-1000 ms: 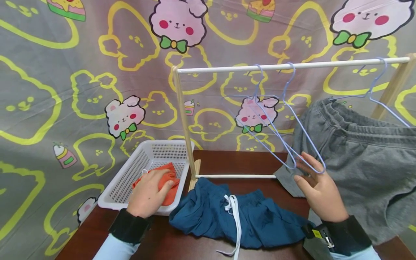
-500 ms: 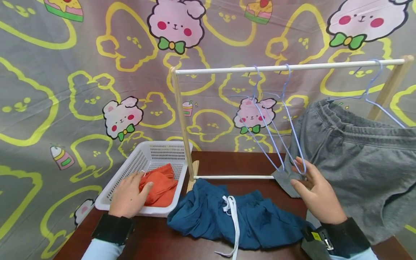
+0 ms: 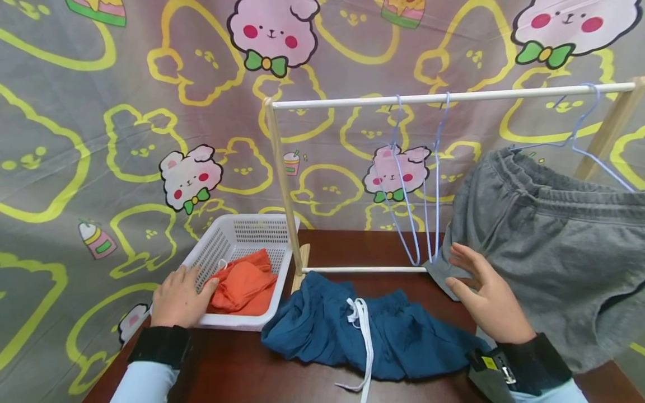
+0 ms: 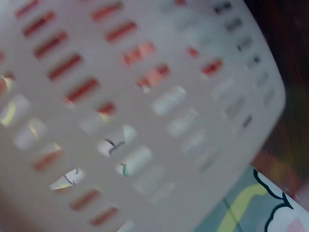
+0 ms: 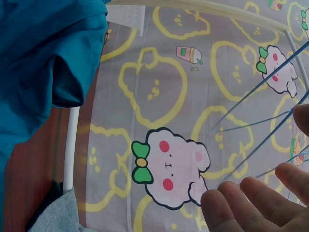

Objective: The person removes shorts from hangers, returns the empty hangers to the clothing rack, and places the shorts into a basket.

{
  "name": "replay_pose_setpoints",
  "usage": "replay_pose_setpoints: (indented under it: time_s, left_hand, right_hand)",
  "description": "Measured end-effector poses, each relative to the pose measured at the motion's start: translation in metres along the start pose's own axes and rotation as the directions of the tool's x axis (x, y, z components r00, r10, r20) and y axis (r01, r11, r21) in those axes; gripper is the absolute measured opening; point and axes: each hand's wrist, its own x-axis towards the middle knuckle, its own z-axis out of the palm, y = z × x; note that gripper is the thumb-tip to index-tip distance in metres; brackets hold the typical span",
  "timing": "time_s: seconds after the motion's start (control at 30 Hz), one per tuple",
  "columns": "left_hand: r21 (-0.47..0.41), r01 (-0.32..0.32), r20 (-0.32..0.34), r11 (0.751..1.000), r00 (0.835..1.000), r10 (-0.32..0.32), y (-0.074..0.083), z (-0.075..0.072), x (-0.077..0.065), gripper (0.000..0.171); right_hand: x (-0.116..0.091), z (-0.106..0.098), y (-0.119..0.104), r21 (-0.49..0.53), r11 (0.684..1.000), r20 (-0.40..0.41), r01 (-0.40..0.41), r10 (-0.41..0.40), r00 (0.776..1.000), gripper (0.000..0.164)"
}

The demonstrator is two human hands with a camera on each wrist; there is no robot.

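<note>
My left hand [image 3: 177, 298] lies over the front left corner of the white slotted basket [image 3: 214, 320], thumb near the orange garment [image 3: 246, 282] inside. The basket's slotted wall [image 4: 159, 125] fills the left wrist view, orange showing through its slots. My right hand [image 3: 491, 299] is raised with fingers apart and nothing between them, in front of the grey shorts [image 3: 559, 246]. Just left of it, two thin blue hangers [image 3: 437, 184] hang from the rail, apart from the fingers in the head view. The right wrist view shows these fingers [image 5: 263, 200] extended below the hanger wires.
Dark blue shorts [image 3: 327, 330] with a white drawstring lie on the brown table [image 3: 242, 369] before the rack. The rack has a white rail [image 3: 347, 103], wooden posts [image 3: 282, 184] and a low white bar [image 3: 363, 270]. Behind hangs a patterned cloth [image 3: 126, 207].
My left hand has slid left off the orange garment to the basket's corner. The blue hangers have swung left, away from my right hand, which touched them earlier.
</note>
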Motion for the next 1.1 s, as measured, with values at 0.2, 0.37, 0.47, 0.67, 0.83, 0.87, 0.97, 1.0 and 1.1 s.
replay_pose_setpoints:
  time_s: [0.2,0.37,0.47,0.67,0.83,0.87,0.97,1.0,1.1]
  left_hand:
    - [0.004,0.073,0.042,0.997,0.996,-0.073,-0.005,0.001,0.002,0.084]
    - [0.011,0.083,0.049,0.997,0.995,-0.083,-0.005,0.003,0.002,0.085]
    - [0.011,0.084,0.047,0.996,0.995,-0.084,-0.004,0.004,0.003,0.084]
    - [0.012,0.085,0.052,0.996,0.995,-0.086,-0.003,0.006,0.005,0.081]
    - [0.004,0.093,0.057,0.996,0.994,-0.093,-0.004,0.007,0.004,0.08]
    - [0.003,0.093,0.054,0.996,0.994,-0.093,-0.004,0.008,0.004,0.08]
    - [-0.001,0.095,0.049,0.996,0.994,-0.095,-0.004,0.007,0.005,0.079]
    - [0.0,0.096,0.049,0.995,0.994,-0.096,-0.004,0.007,0.005,0.079]
    - [0.001,0.102,0.054,0.995,0.993,-0.102,-0.004,0.006,0.005,0.078]
  right_hand:
    - [0.0,0.005,0.0,0.012,0.999,0.072,-0.031,0.03,0.997,0.073]
    - [0.002,0.007,-0.001,0.009,1.0,0.11,-0.028,0.027,0.994,0.076]
    - [0.002,0.009,-0.002,-0.015,1.0,0.138,-0.016,0.018,0.99,0.077]
    - [0.0,0.02,0.001,-0.066,0.998,0.166,0.018,-0.007,0.986,0.078]
    - [-0.003,0.036,0.0,-0.11,0.993,0.179,0.041,-0.021,0.984,0.085]
    - [-0.003,0.041,0.0,-0.121,0.992,0.191,0.044,-0.02,0.981,0.086]
    - [-0.005,0.056,-0.003,-0.141,0.988,0.245,0.058,-0.022,0.969,0.09]
    - [-0.006,0.062,-0.004,-0.143,0.988,0.272,0.059,-0.018,0.962,0.092]
    - [-0.006,0.081,-0.005,-0.143,0.988,0.357,0.061,-0.006,0.934,0.096]
